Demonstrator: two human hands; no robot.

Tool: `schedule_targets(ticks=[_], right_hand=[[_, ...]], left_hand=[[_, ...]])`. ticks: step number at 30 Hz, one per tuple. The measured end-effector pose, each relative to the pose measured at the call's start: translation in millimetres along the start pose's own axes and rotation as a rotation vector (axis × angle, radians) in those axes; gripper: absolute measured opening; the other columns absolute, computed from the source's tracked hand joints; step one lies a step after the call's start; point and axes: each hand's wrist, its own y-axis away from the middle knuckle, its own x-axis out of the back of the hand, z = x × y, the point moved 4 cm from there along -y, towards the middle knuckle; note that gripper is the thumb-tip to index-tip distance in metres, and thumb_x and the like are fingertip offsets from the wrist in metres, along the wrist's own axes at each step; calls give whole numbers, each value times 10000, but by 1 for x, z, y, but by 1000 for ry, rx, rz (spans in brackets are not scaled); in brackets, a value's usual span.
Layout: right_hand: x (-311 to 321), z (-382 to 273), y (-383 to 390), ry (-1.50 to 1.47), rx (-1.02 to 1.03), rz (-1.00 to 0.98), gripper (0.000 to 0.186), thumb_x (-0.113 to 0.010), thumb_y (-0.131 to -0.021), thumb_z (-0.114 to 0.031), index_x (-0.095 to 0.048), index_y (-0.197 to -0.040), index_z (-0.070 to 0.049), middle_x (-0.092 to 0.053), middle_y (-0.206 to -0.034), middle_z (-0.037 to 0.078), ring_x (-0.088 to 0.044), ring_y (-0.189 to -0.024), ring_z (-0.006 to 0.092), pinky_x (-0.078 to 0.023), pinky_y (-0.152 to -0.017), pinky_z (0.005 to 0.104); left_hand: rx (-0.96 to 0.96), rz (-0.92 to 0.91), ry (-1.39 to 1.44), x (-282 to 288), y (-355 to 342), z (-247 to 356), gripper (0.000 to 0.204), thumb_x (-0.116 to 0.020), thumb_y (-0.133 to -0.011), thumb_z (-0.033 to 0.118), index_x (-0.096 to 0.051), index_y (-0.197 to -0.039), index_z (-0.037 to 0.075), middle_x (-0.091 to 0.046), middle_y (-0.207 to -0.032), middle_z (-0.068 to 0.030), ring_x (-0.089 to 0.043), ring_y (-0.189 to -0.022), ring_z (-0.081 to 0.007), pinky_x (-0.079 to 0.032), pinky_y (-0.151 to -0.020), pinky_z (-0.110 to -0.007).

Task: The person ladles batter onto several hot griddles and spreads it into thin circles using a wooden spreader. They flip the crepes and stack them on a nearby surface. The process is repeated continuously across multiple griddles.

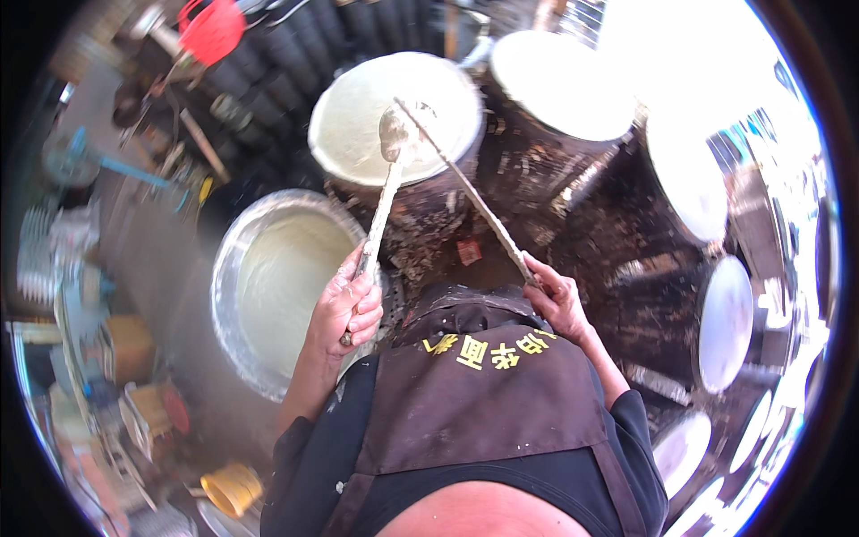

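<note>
My left hand (347, 304) is wrapped round the pale-crusted handle of a ladle (386, 192). The ladle's bowl is over the pale round top (349, 112) of a dark, splattered barrel-like stand; whether it touches is hard to tell. My right hand (557, 300) grips a thin, crusted stick (474, 199), its far end beside the ladle's bowl. Left of my left hand stands a wide metal basin (234, 345) of creamy white liquid. A dark brown apron (483, 403) with yellow lettering covers my front.
More round white tops (564, 85) on dark stands curve round my right side. A red plastic basket (212, 31) is at the far left. A blue fan (73, 157), a yellow container (231, 488) and a wooden stool (148, 412) stand along the left.
</note>
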Motion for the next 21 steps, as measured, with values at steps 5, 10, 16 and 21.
schedule_targets(ticks=[5, 10, 16, 21], right_hand=[[59, 29, 50, 165, -30, 302, 520, -640, -807, -22, -541, -1314, -81, -636, -1192, 177, -643, -1073, 232, -489, -902, 310], [128, 69, 114, 155, -110, 598, 510, -648, -804, -27, -554, -1301, -84, -634, -1201, 170, -639, -1081, 241, -486, -919, 318], [221, 80, 179, 257, -188, 967, 488, -616, -831, -17, -550, -1310, -82, -686, -1070, 116, -627, -836, 109, -494, -763, 265], [293, 63, 202, 229, -372, 1087, 492, -621, -827, -32, -536, -1309, -82, -633, -1172, 190, -628, -1084, 297, -485, -917, 340]], left_hand=[[154, -146, -212, -59, -68, -23, 534, -406, -1004, 112, -214, -1488, 234, -399, -667, -30, -351, -412, -74, -342, -309, -216], [401, -330, -232, -150, -146, -70, 491, -411, -1009, 125, -255, -1464, 220, -406, -685, -38, -369, -432, -80, -345, -319, -216], [600, -564, -365, -292, -241, -154, 431, -456, -991, 139, -340, -1406, 138, -401, -689, -16, -387, -468, -60, -343, -324, -192], [488, -635, -800, -389, -297, -236, 164, -491, -999, 263, -474, -1094, 131, -406, -618, 38, -353, -414, -30, -298, -317, -187]])
